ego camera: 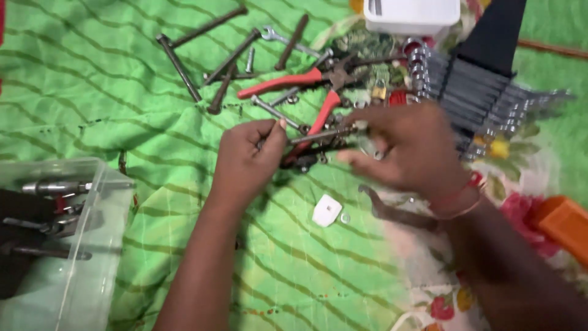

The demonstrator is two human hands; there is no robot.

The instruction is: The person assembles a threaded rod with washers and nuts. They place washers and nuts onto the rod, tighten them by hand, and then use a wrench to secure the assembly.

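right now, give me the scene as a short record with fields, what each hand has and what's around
surface: green striped cloth
left hand: left hand pinches one end of a long metal bolt
right hand: right hand at the bolt's other end, blurred, grip unclear
just behind: red-handled pliers, loose rusty bolts
far right: row of spanners in a black holder
near left: clear plastic bin with tools inside
near hands: small white piece
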